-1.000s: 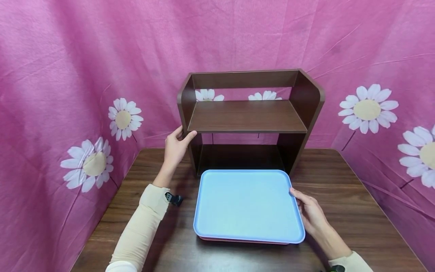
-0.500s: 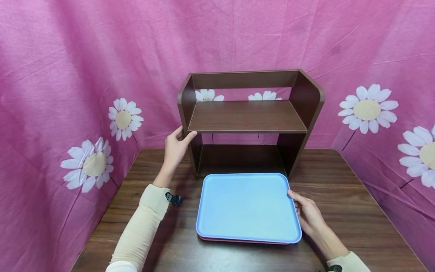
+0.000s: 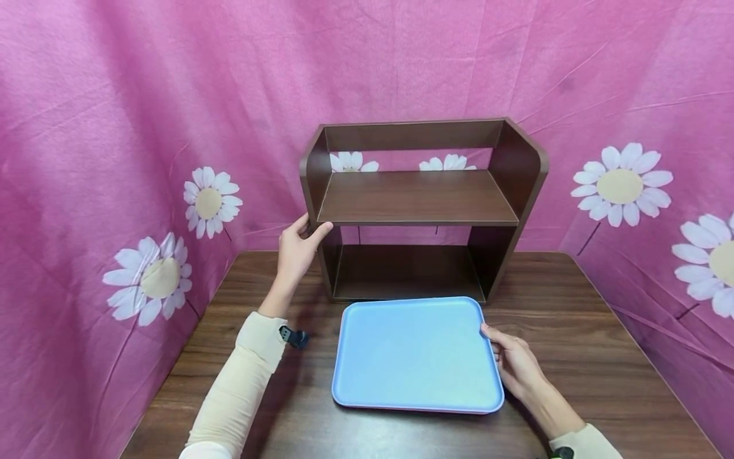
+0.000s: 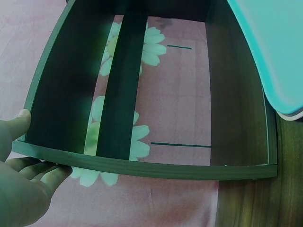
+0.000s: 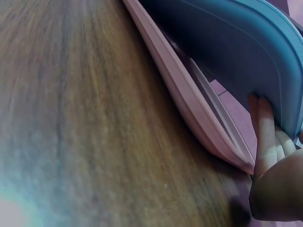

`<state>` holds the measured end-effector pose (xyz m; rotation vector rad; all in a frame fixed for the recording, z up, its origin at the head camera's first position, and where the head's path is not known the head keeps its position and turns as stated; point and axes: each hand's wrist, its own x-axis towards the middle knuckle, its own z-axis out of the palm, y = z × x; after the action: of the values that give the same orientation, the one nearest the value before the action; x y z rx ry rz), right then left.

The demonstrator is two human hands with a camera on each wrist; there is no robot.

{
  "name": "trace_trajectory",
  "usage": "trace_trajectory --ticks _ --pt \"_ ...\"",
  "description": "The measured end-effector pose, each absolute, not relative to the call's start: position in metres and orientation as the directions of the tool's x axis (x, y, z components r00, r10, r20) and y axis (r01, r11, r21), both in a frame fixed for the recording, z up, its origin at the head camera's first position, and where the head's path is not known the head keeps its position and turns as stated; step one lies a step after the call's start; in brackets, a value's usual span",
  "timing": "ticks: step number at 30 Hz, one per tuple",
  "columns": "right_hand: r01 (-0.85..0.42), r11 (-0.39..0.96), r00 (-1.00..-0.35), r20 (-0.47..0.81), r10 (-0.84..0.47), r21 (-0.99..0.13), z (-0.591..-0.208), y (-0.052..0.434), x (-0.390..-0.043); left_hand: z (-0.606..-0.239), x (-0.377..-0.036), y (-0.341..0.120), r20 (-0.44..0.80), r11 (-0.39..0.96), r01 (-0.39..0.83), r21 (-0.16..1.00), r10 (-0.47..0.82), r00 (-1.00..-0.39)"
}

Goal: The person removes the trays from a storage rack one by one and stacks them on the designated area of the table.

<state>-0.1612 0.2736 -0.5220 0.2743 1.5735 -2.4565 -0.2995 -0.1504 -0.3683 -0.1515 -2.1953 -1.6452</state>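
A dark brown two-tier desktop shelf (image 3: 418,197) stands at the back of the table. My left hand (image 3: 295,250) grips its left side panel, thumb at the front and fingers on the outer face, as the left wrist view (image 4: 28,189) also shows. In front of the shelf is a light blue tray (image 3: 417,357). My right hand (image 3: 518,368) holds its right edge, thumb on top and fingers underneath. Beneath it a pink tray (image 5: 189,101) lies on the table. In the right wrist view a gap separates the blue tray's held side from the pink one.
The brown wood-grain table (image 3: 585,357) reaches out on both sides of the trays. A pink curtain (image 3: 258,95) with daisies surrounds the table at the back and sides. Both shelf tiers show bare boards.
My right hand has brought the blue tray slightly lower and a little leftward, so its far edge sits further from the shelf. The left hand has stayed on the side panel.
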Motion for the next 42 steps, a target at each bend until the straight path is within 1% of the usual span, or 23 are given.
trace_trajectory --ticks 3,5,9,12,14,17,18,20,22,28,34,42 --pt "0.301 -0.352 -0.953 -0.289 -0.088 -0.886 -0.522 0.274 -0.161 -0.37 -0.3 -0.15 0.372 0.31 0.315 0.897 -0.144 -0.917" --pt "0.311 -0.285 -0.95 -0.304 -0.071 -0.907 -0.522 0.275 -0.162 -0.37 -0.299 -0.15 0.37 0.312 0.312 0.897 -0.145 -0.918" --pt "0.337 -0.083 -0.94 -0.34 0.021 -0.938 -0.519 0.274 -0.163 -0.369 -0.299 -0.15 0.374 0.308 0.317 0.897 -0.145 -0.916" --pt "0.322 0.126 -0.945 -0.311 0.097 -0.938 -0.516 0.274 -0.164 -0.367 -0.299 -0.149 0.377 0.301 0.323 0.898 -0.142 -0.915" --pt "0.284 0.286 -0.958 -0.255 0.133 -0.915 -0.513 0.273 -0.164 -0.366 -0.299 -0.149 0.377 0.3 0.323 0.898 -0.141 -0.916" --pt "0.194 0.547 -0.979 -0.127 0.158 -0.814 -0.509 0.273 -0.165 -0.366 -0.298 -0.148 0.375 0.3 0.322 0.898 -0.139 -0.917" --pt "0.171 0.608 -0.983 -0.092 0.159 -0.775 -0.507 0.272 -0.165 -0.366 -0.298 -0.148 0.375 0.3 0.322 0.898 -0.138 -0.917" --pt "0.139 0.682 -0.988 -0.052 0.147 -0.718 -0.505 0.272 -0.164 -0.367 -0.299 -0.148 0.376 0.298 0.323 0.898 -0.138 -0.917" --pt "0.108 0.715 -0.993 -0.038 0.113 -0.691 -0.504 0.271 -0.164 -0.368 -0.299 -0.147 0.376 0.294 0.324 0.899 -0.14 -0.916" --pt "0.064 0.744 -0.998 -0.029 0.06 -0.665 -0.504 0.269 -0.166 -0.368 -0.3 -0.146 0.379 0.285 0.328 0.901 -0.146 -0.914" --pt "0.077 0.691 -0.996 -0.086 0.022 -0.719 -0.503 0.271 -0.169 -0.369 -0.3 -0.147 0.378 0.26 0.332 0.907 -0.152 -0.913" --pt "0.09 0.677 -0.992 -0.13 -0.008 -0.73 -0.501 0.275 -0.17 -0.369 -0.301 -0.148 0.385 0.246 0.343 0.907 -0.146 -0.911"
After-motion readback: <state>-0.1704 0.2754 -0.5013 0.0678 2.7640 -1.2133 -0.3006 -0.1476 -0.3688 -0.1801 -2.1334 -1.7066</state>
